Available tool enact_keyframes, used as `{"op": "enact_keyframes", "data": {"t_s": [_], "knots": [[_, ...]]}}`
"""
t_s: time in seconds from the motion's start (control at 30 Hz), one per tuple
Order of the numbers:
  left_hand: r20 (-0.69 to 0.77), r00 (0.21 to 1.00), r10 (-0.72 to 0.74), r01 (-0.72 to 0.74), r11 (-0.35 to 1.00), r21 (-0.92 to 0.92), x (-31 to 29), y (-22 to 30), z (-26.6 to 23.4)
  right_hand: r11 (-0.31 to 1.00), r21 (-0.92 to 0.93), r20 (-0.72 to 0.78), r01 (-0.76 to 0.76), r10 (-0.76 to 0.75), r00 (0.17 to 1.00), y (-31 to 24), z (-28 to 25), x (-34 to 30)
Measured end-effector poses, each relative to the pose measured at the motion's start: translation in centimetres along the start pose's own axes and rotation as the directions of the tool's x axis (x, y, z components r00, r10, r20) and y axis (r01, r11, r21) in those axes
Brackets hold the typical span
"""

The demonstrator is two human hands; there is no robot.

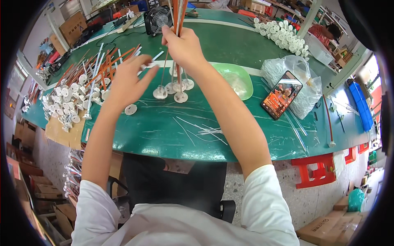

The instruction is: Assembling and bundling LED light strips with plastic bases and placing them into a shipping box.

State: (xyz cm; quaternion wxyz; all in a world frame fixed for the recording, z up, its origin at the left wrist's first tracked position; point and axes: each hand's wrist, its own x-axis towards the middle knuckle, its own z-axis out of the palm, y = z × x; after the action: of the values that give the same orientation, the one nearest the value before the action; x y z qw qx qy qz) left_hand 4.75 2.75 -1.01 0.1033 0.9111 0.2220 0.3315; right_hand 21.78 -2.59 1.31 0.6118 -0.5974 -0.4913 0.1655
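Upright over the green table (135,139), a bundle of thin orange and clear rods with white round bases (180,97) is gripped by my right hand (183,47), its fingers wrapped round the rods. The bases hang close to or on the tabletop; I cannot tell which. My left hand (129,80), a little blurred, is to the left of the bundle with thumb and fingers apart. Pale strips (152,65) show by its fingertips, and I see no grip on them. One loose white disc (131,109) lies below that hand.
A big heap of similar rods with white discs (67,98) covers the table's left. Rightward are a light green bowl (246,82), a phone (282,95) leaning on a clear plastic bag (305,104), and thin white sticks (205,131) in front. A fan (158,20) stands behind.
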Motion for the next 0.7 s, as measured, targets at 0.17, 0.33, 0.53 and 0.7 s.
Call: {"op": "enact_keyframes", "data": {"t_s": [0.17, 0.33, 0.53, 0.7], "knots": [[0.051, 0.981, -0.186, 0.105, 0.739, 0.665, -4.1, -4.6, -2.2, 0.913, 0.395, 0.183, -0.099, 0.027, 0.983, -0.4, 1.5, 0.3], [0.114, 0.906, -0.408, 0.161, 0.581, 0.798, -4.4, -4.5, -2.2, 0.954, 0.288, 0.215, -0.084, 0.021, 0.976, -0.4, 1.2, 0.4], [0.13, 0.915, -0.381, 0.137, 0.597, 0.79, -3.9, -5.9, -1.2, 0.953, 0.283, 0.214, -0.106, 0.045, 0.976, -0.7, 1.0, 0.0], [0.175, 0.871, -0.458, 0.192, 0.648, 0.737, -2.9, -6.7, -0.6, 0.955, 0.279, 0.224, -0.099, 0.036, 0.974, -0.5, 1.1, 0.1]]}}
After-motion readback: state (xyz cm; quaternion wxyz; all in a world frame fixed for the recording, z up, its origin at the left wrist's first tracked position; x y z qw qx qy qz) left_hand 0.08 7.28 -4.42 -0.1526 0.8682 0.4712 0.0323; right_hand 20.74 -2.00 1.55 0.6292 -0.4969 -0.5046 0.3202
